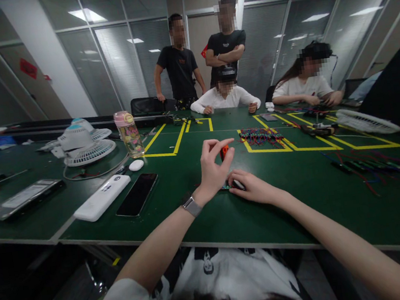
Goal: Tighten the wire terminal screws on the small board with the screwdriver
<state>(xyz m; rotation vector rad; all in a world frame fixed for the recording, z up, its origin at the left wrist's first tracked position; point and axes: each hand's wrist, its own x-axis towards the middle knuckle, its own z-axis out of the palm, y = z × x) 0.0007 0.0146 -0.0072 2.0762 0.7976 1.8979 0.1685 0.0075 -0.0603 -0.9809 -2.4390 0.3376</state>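
Hands work near the middle of the green table [306, 214], a little in from its near edge. Left hand [212, 168], grey watch [192, 204] on the wrist, is raised off the surface with thumb and fingertips pinched shut on a small red-and-black part [224, 151]; the other fingers are curled loosely. Right hand [252, 187] lies low on the table just right of it, fingers bent over a small dark piece [235, 184] and touching it; can't tell if it's gripped or just pressed down.

Toward the near left edge: white power bank [101, 197] and black phone [137, 194] side by side, both flat. Behind them sit a white oval mouse [136, 165] and an upright clear bottle [129, 133] with a pink lid. White fan [83, 144] lies further left, with a cable looping off it. Bundle of coloured wires [261, 135] sits inside a yellow tape outline [270, 149], past the hands toward the far edge. More loose wires [381, 166] are at the right side, and a second fan [367, 121] lies flat beyond them. Two people are seated at the far edge with their hands on the table; two stand behind.
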